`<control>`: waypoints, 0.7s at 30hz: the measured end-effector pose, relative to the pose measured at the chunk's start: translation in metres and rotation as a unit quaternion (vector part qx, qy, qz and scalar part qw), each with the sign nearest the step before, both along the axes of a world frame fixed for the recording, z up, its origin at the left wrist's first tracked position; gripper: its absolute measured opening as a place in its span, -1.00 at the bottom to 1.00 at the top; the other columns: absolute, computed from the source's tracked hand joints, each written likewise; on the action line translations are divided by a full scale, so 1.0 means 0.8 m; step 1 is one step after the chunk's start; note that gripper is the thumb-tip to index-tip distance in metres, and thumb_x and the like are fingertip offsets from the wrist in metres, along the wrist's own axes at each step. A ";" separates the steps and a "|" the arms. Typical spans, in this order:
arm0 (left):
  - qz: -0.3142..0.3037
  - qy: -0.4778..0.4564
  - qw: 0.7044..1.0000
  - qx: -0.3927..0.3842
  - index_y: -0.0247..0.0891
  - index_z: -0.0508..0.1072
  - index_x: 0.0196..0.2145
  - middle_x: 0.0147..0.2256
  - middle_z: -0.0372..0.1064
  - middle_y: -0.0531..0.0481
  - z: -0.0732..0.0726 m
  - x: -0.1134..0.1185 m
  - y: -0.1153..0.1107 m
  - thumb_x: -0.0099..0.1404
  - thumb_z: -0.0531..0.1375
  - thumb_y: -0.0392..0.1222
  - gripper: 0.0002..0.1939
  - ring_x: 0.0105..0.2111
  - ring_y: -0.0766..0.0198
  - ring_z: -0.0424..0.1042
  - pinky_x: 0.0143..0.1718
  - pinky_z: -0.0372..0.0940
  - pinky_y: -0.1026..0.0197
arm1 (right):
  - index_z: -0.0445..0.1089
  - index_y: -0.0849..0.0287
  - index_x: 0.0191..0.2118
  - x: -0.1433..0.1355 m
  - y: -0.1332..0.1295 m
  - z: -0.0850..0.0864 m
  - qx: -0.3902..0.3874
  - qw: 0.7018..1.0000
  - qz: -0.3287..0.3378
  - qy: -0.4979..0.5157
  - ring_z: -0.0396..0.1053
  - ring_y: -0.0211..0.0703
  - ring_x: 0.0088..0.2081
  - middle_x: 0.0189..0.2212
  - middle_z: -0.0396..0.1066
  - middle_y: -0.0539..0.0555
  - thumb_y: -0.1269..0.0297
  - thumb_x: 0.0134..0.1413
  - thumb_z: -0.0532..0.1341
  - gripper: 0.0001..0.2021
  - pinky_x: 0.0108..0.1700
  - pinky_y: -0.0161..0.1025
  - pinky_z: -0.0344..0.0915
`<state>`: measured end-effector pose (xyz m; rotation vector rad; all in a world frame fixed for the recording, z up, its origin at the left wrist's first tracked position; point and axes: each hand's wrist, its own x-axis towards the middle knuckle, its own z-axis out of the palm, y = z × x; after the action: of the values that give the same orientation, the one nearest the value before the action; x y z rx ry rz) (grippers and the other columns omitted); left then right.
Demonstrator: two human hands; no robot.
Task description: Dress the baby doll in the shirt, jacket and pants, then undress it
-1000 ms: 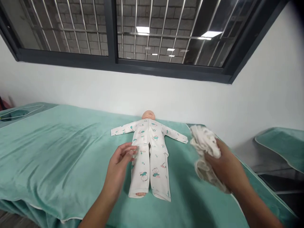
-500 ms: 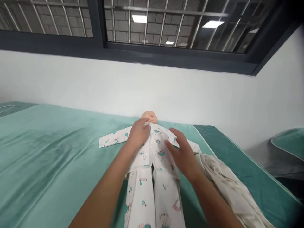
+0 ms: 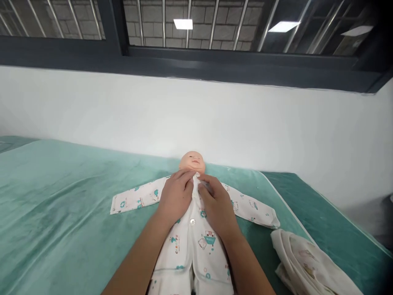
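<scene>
A baby doll [image 3: 192, 161] lies on its back, dressed in a white baby jacket [image 3: 184, 250] printed with small teal figures. Its sleeves stretch out to both sides. At the collar, just under the doll's chin, my left hand [image 3: 177, 192] pinches one front edge of the jacket. Opposite it, my right hand [image 3: 217, 200] grips the other front edge with thumb and fingers. Between the hands the two edges meet, and a round snap button [image 3: 192, 221] shows lower on the front. White trousers show below the hem.
A folded white printed cloth [image 3: 310, 262] lies to the right of the doll. Beneath everything is a teal-green sheet [image 3: 76, 213]. A white wall [image 3: 196, 114] rises behind the doll's head, with a dark-framed barred window [image 3: 196, 63] above.
My right hand has moved in from the side to the collar and closed on the jacket. My left hand stays at the neckline. The view has shifted closer, and the doll's face shows more.
</scene>
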<state>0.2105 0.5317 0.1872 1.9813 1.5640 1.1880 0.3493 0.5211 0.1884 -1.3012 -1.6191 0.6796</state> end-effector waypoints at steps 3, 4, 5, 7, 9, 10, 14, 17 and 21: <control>0.004 -0.016 1.000 0.000 -0.13 0.49 0.04 0.10 0.42 -0.02 0.000 0.001 -0.001 0.40 -0.05 -0.22 -0.60 0.13 0.15 0.34 0.19 0.21 0.04 | 0.43 0.02 -0.09 -0.002 0.002 -0.003 0.018 1.000 -0.003 -0.011 0.34 -0.02 0.07 0.00 0.45 0.05 0.24 0.18 0.07 -0.75 0.11 -0.02 0.25; 0.007 -0.022 1.000 0.001 -0.13 0.50 0.02 0.09 0.43 -0.02 0.000 0.001 -0.001 0.41 -0.05 -0.21 -0.61 0.13 0.16 0.34 0.20 0.21 0.05 | 0.44 0.01 -0.10 -0.003 0.002 -0.003 0.022 1.000 -0.002 -0.013 0.34 -0.02 0.07 0.00 0.45 0.04 0.24 0.18 0.07 -0.75 0.12 -0.03 0.24; 0.010 -0.028 1.000 0.001 -0.13 0.51 0.01 0.09 0.43 -0.02 -0.001 0.001 -0.002 0.41 -0.04 -0.20 -0.62 0.13 0.16 0.34 0.20 0.20 0.05 | 0.44 0.01 -0.11 -0.003 0.002 -0.004 0.024 1.000 -0.003 -0.014 0.34 -0.03 0.07 0.00 0.45 0.04 0.25 0.18 0.06 -0.75 0.12 -0.03 0.25; 0.016 -0.036 0.999 0.002 -0.13 0.53 -0.01 0.08 0.44 -0.01 -0.002 0.001 -0.004 0.41 -0.03 -0.19 -0.63 0.12 0.16 0.35 0.20 0.21 0.06 | 0.45 0.02 -0.13 -0.003 0.002 -0.003 0.025 0.999 -0.005 -0.022 0.34 -0.03 0.07 0.00 0.46 0.04 0.26 0.18 0.06 -0.75 0.13 -0.03 0.24; 0.017 -0.040 0.999 0.005 -0.12 0.53 -0.02 0.08 0.44 0.01 -0.003 0.001 -0.005 0.41 -0.02 -0.20 -0.63 0.11 0.17 0.35 0.19 0.22 0.06 | 0.46 0.03 -0.12 -0.002 0.001 -0.001 0.027 0.999 0.004 -0.032 0.35 -0.03 0.07 -0.01 0.47 0.04 0.29 0.17 0.05 -0.73 0.14 -0.02 0.23; 0.016 -0.040 0.999 0.007 -0.11 0.54 -0.02 0.07 0.45 0.02 -0.003 0.001 -0.006 0.41 -0.02 -0.20 -0.63 0.11 0.18 0.36 0.19 0.22 0.07 | 0.46 0.03 -0.10 -0.002 0.002 -0.001 0.027 0.999 0.014 -0.036 0.35 -0.04 0.07 -0.01 0.47 0.04 0.30 0.16 0.04 -0.71 0.15 -0.02 0.23; 0.015 -0.036 0.999 0.009 -0.10 0.52 0.00 0.09 0.44 0.04 -0.002 0.001 -0.007 0.40 -0.02 -0.23 -0.62 0.12 0.19 0.35 0.20 0.21 0.08 | 0.36 0.03 0.09 0.001 0.004 -0.002 0.018 0.998 0.048 -0.036 0.30 -0.04 0.14 0.09 0.41 0.05 0.31 0.16 0.02 -0.59 0.20 -0.01 0.19; 0.015 -0.022 1.000 0.005 -0.10 0.51 0.03 0.11 0.42 0.04 -0.003 0.002 -0.007 0.40 -0.04 -0.25 -0.60 0.14 0.18 0.33 0.20 0.20 0.07 | 0.29 0.03 0.18 0.003 0.006 -0.005 0.009 0.997 0.056 -0.044 0.24 -0.02 0.20 0.16 0.35 0.08 0.30 0.18 0.00 -0.55 0.23 -0.01 0.15; 0.014 0.011 1.000 -0.002 -0.10 0.49 0.07 0.16 0.37 0.03 -0.003 0.001 -0.008 0.39 -0.07 -0.28 -0.55 0.17 0.16 0.29 0.22 0.19 0.03 | 0.24 0.09 0.22 0.003 0.008 -0.008 0.010 0.995 0.075 -0.069 0.19 0.00 0.24 0.21 0.29 0.11 0.31 0.21 -0.03 -0.53 0.29 0.02 0.08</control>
<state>0.2116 0.5251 0.1847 1.9823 1.6088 1.1765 0.3518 0.5276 0.1823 -1.2443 -1.8467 0.6749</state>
